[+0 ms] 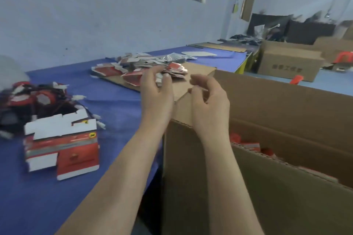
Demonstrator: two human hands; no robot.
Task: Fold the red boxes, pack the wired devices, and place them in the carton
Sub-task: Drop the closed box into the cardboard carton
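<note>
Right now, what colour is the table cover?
Plain blue table cover, seen best in the head view.

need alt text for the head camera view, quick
A left hand and right hand hover with curled fingers above the corner of an open carton holding packed red boxes. Beside it, a blue table bears a pile of flat red boxes, a partly folded red box and tangled wired devices.
</note>
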